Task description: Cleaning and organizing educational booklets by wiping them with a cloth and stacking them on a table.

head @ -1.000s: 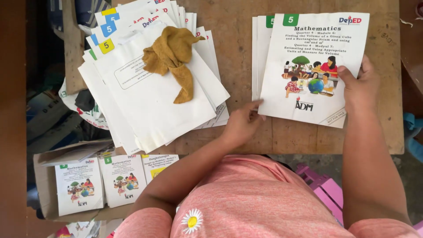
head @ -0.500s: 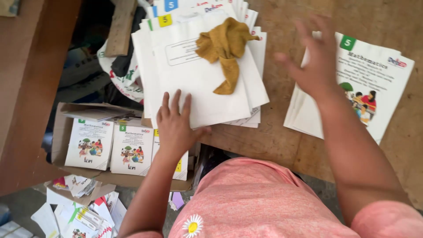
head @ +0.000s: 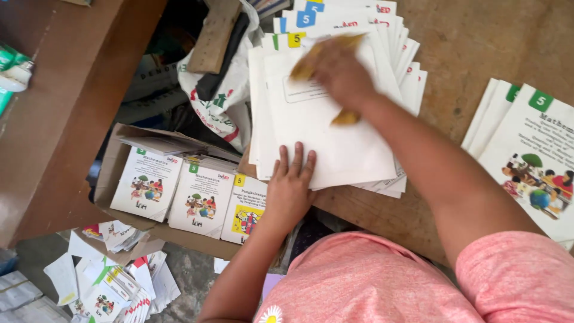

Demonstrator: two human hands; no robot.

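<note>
My right hand (head: 341,75) is over the top of the fanned stack of white booklets (head: 335,137), its fingers (head: 320,60) curled around a mustard-yellow cloth (head: 311,63); the hand is motion-blurred, but one end of the cloth shows above the fingers and another bit pokes out below the wrist, so I read it as gripping the cloth. My left hand (head: 290,188) lies flat, fingers spread and open, pressing on the near left corner of the top booklet where the stack hangs over the near edge of the worktop (head: 478,54).

The stack itself sits at the left end of the wooden worktop, blank back covers up, with coloured number tabs in blue, yellow and green showing along its far edge. Well apart from it, toward the right edge of the worktop, lies a second, smaller pile of booklets (head: 532,149) face up, with a green corner tab and a cartoon of children around a globe.

Below the left edge of the worktop, just beside my left hand, an open cardboard box (head: 110,173) holds three rows of the same kind of booklets (head: 200,200) standing on end, two rows with green tabs and one with yellow. Behind the box a white printed sack (head: 224,98) slumps against the worktop. More booklets and loose papers (head: 113,287) are scattered on the floor near the box.
</note>
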